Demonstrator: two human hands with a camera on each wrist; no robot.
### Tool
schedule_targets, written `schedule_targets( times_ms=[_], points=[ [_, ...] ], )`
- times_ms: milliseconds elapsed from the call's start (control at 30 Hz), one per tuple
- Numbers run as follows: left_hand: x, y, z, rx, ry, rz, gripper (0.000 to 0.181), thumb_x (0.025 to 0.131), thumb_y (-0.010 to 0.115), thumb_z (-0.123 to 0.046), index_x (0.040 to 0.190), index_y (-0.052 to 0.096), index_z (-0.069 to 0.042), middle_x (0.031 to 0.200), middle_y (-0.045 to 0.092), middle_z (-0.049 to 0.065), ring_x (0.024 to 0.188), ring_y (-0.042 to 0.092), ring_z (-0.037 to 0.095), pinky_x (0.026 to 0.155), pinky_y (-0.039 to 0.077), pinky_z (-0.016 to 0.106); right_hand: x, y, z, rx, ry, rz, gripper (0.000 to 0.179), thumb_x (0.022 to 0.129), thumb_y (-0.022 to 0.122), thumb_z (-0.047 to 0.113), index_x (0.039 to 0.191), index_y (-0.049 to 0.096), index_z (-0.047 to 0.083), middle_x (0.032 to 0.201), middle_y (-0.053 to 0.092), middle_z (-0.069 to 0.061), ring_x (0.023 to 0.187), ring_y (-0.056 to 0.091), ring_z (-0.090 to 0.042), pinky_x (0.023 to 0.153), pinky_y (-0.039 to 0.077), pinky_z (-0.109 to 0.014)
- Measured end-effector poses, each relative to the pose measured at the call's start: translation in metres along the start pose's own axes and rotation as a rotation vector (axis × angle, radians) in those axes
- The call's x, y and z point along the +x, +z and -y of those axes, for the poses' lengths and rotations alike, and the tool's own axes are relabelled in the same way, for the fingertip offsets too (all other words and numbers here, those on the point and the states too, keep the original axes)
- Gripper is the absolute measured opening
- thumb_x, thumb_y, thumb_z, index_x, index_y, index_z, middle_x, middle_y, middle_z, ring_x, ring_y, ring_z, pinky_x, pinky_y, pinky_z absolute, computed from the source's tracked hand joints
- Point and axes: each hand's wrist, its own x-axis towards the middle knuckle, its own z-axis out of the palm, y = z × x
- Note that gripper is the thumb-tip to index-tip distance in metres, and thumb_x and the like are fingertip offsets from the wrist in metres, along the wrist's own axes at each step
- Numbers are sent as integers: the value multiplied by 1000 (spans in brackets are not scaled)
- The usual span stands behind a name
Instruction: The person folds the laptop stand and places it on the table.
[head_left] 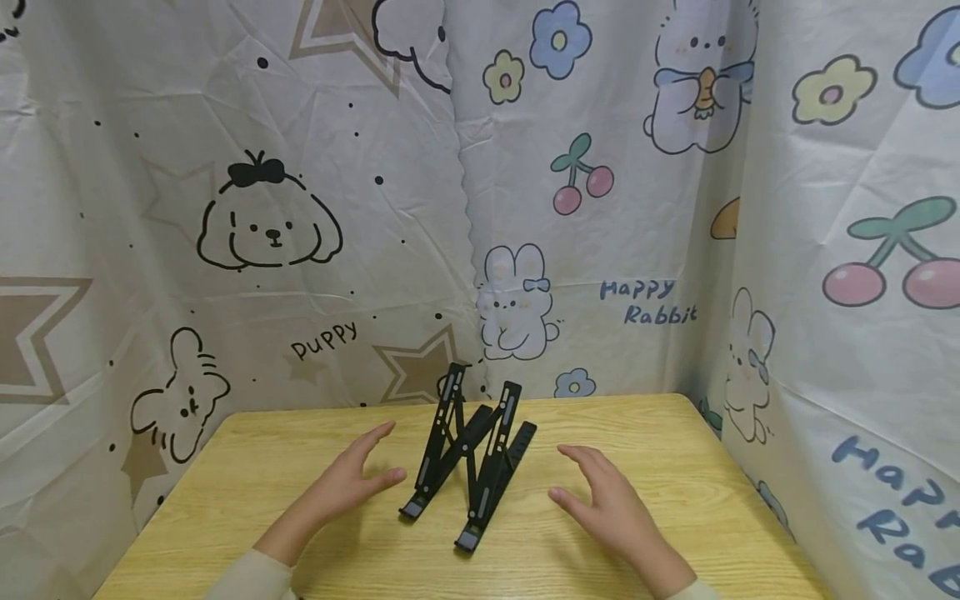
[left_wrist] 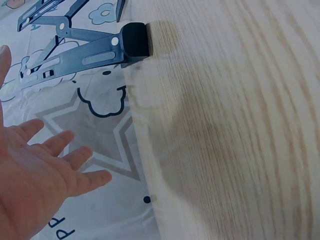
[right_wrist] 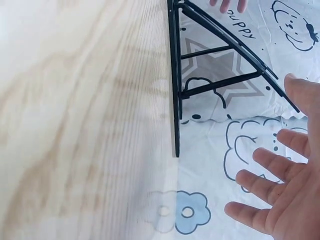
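A black metal-looking folding stand [head_left: 467, 443], unfolded near the middle of a pale yellow wood-grain tabletop [head_left: 675, 467], between a bare left hand [head_left: 348, 483] and a bare right hand [head_left: 603, 504]. Untouched from either side; probably a moment of reaching in or of letting go, impossible to say which from a single instant. For a firm hold, a likely need to bring both palms inward at matching height and take the outer rails away from the pivots, so as not to trap a fingertip or fold one side ahead of the other.

In looks, two matching sides set askew on the wood, each with a lower rail lying flat and an upper rail slanting up and away. Grey pads [head_left: 484, 497] along the slotted upper rails, small upturned lips at the near ends, braces crossing between. In the right wrist view, a plain wedge profile with two thin struts.

On the left, fingers apart and thumb held away, nothing gripped. On the right, much the same: fingers spread, thumb clear, palm turned inward. Farther out, cream sleeves [head_left: 251, 579] and, behind everything, white cloth [head_left: 412, 167] printed with puppies, rabbits, stars and flowers.
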Motion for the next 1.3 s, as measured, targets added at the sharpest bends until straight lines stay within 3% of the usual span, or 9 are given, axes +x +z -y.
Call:
schedule_targets(
  times_ms=[300,700,933,1133,1300],
  points=[
    [12,7,2,-85,23,14,79,97,70,-40,161,30,-16,162,39,15,149,34,42,117,28,68,3,7,9,84,59,27,69,91,67,63,147,53,27,147,56,0,133,56,-27,109,47,-53],
    [23,9,7,-262,1,54,76,99,69,-36,161,30,-15,162,39,14,148,36,40,116,35,60,4,15,17,188,59,24,63,91,73,54,145,56,27,141,59,4,128,58,-24,107,49,-51],
    [29,13,8,-292,-17,68,74,98,70,-39,159,33,-21,160,42,11,146,41,37,115,39,59,6,24,22,246,66,37,62,91,74,51,144,56,24,138,62,2,125,60,-23,104,51,-51],
    [36,16,10,-331,-12,80,72,99,68,-38,159,34,-15,158,44,15,145,42,38,115,38,59,9,31,25,333,69,45,62,91,75,48,142,58,16,134,65,-3,121,62,-26,100,52,-54],
    [40,19,8,-349,-13,84,68,100,68,-33,157,38,-12,154,48,17,141,46,40,114,41,57,11,37,28,356,64,62,61,91,75,47,142,57,17,133,65,-4,120,62,-25,99,53,-53]
  ],
)
